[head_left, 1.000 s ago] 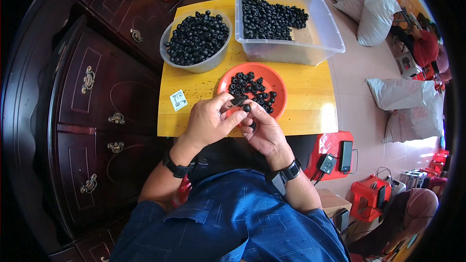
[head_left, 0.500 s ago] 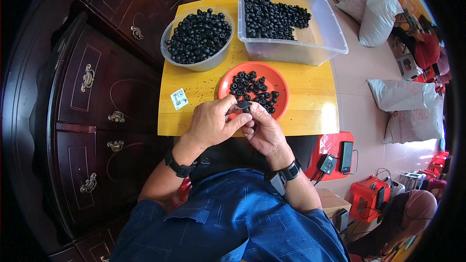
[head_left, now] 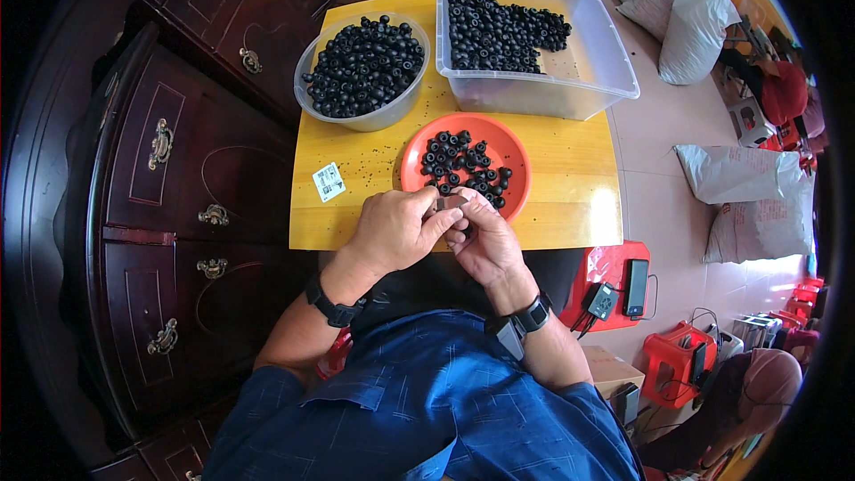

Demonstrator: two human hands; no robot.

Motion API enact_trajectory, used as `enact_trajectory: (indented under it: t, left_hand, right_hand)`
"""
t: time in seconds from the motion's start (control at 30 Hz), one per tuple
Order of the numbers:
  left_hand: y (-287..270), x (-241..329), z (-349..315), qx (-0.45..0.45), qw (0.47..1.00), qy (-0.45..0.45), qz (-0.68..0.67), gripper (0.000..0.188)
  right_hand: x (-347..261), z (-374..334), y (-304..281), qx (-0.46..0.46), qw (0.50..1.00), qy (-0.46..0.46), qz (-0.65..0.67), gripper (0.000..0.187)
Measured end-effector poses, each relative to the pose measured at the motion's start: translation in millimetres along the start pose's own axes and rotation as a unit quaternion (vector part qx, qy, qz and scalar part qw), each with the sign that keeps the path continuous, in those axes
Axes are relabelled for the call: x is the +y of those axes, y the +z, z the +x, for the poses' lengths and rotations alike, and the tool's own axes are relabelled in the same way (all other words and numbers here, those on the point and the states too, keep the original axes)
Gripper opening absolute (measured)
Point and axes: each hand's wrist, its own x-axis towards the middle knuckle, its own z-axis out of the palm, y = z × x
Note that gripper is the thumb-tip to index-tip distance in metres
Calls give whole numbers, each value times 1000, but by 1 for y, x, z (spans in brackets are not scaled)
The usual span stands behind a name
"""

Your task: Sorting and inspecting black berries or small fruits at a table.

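The 2 hands are near together, just over the near edge of the orange plate (head_left: pixel 519 156). The left hand (head_left: pixel 392 227) pinches a flat grey piece (head_left: pixel 451 202) between its thumb and fingers, and the right hand (head_left: pixel 488 236) has its fingers closed around a small black piece (head_left: pixel 468 231), which is mostly hidden. The flat piece looks to me like a blade, but its edge is not clear to see. For good work here, I would hold the black piece firmly, make only short and light strokes, and keep the right thumb away from the edge; over the plate, any scraps can fall inside. In the plate there is a loose layer of black pieces (head_left: pixel 459 156), some showing a round hole. Behind it, on the yellow table (head_left: pixel 570 205), stand 2 larger containers: at the left a round tub (head_left: pixel 378 118), heaped up to about its rim with similar pieces, and at the right a clear box (head_left: pixel 534 100), where the pieces lie mostly on the left side and part of the bottom is bare.
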Motion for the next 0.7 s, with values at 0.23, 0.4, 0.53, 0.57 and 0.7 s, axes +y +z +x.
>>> enact_trajectory:
  t: [0.23,0.4,0.53,0.57,0.7]
  left_hand:
    - [-4,0,0,68,982,11,-175,21]
    - [-7,7,1,87,980,4,-179,30]
    - [-11,-1,4,78,985,10,-153,23]
    - [-16,-4,6,72,992,11,-102,23]
    - [-56,-33,34,236,971,-47,16,23]
  right_hand:
    - [-2,1,10,17,999,23,37,10]
    - [3,3,5,-5,998,46,34,11]
    - [5,0,-3,12,998,62,28,16]
    - [5,-1,-3,35,997,65,30,18]
    - [-1,-3,8,66,996,56,34,24]
